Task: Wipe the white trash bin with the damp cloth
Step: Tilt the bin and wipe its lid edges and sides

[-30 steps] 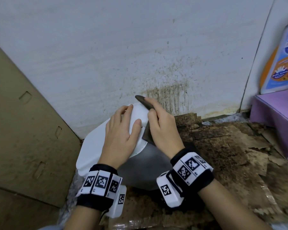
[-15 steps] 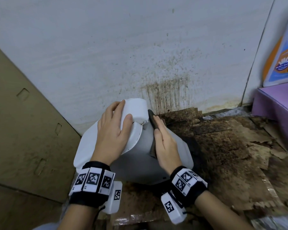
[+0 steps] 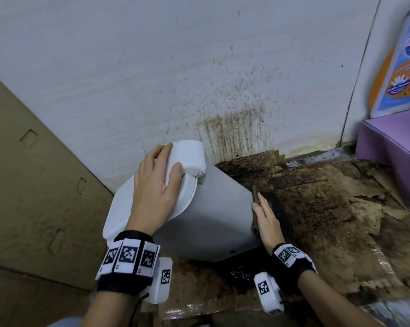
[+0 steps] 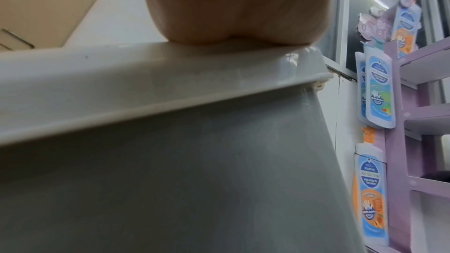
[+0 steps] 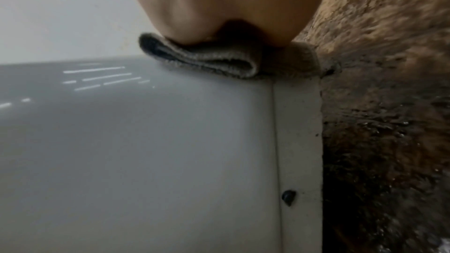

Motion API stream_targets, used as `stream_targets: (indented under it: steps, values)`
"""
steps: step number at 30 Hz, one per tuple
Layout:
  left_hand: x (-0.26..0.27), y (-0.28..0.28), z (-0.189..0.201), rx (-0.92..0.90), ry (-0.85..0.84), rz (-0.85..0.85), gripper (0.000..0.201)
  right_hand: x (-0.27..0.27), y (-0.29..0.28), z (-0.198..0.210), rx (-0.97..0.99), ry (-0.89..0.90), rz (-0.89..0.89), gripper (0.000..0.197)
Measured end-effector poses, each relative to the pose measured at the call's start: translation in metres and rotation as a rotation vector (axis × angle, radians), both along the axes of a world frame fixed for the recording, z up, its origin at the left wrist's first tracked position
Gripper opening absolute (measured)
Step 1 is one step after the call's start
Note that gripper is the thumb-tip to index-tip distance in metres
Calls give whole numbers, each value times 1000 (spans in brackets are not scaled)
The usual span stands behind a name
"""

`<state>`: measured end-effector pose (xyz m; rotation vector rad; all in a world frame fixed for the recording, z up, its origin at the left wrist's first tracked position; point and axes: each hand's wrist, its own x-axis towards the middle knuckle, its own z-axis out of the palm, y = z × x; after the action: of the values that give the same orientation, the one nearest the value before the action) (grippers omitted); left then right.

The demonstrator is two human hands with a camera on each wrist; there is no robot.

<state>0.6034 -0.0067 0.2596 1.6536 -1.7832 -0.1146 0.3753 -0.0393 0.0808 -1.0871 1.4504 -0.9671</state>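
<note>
Cardboard sheeting, brown and slotted [image 3: 34,185], hems in the left side, where the left hand [image 3: 155,192] lies flat with straight fingers on the lid of the tipped white plastic trash bin [image 3: 211,215], beside the stained white wall [image 3: 152,79]. At the bin's right edge, the right hand [image 3: 266,223] presses a folded dark grey damp cloth [image 5: 219,62] against its side, fingers extended. Soiled cardboard flooring [image 3: 329,220] lies open rightward up to a purple display stand [image 3: 392,149].

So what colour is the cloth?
Dark grey cloth, seen best in the right wrist view.
</note>
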Motion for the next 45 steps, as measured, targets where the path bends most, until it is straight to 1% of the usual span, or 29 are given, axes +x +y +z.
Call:
stream_targets:
  steps: [4, 8, 11, 14, 18, 20, 21, 23, 24, 27, 29, 34, 37, 40, 45]
  values:
    - [-3, -1, 0, -6, -7, 1, 66, 2, 1, 3, 22, 19, -53, 53]
    - [-2, -2, -1, -9, -16, 12, 67, 13, 6, 20, -31, 49, -71, 48]
    - [0, -2, -1, -5, -8, 20, 69, 30, 14, 46, -126, 42, -44, 47]
    - [-1, -1, -1, -5, -10, 20, 68, 53, 22, 74, -279, 0, 1, 46]
    - [-1, -1, -2, -13, -29, 19, 68, 79, 29, 105, -484, -40, 129, 47]
    - [0, -1, -2, -12, -32, 23, 68, 84, 31, 112, -555, -31, 181, 48]
    - [1, -1, -3, -10, -32, 26, 68, 84, 30, 111, -590, 4, 197, 48]
    - [2, 0, -3, -7, -29, 29, 69, 82, 27, 104, -639, 80, 211, 48]
    - [3, -1, -2, -5, -29, 26, 69, 80, 25, 99, -641, 88, 206, 48]
    - [2, -1, -1, 4, -24, 17, 69, 72, 18, 84, -594, 33, 166, 47]
    - [0, -2, -1, 7, -19, 13, 68, 62, 13, 70, -524, 17, 127, 46]
    - [-3, -2, 0, 13, -10, 12, 67, 22, 6, 31, -199, 1, -5, 44]
    - [-4, -2, 1, 13, -11, 13, 68, 6, 3, 12, -71, 33, -44, 44]
    - [-3, -2, 0, 9, -16, 13, 68, 4, 3, 1, -4, 45, -91, 46]
    - [-7, -2, -2, -4, -28, 8, 68, 6, 2, -1, 23, 3, -139, 47]
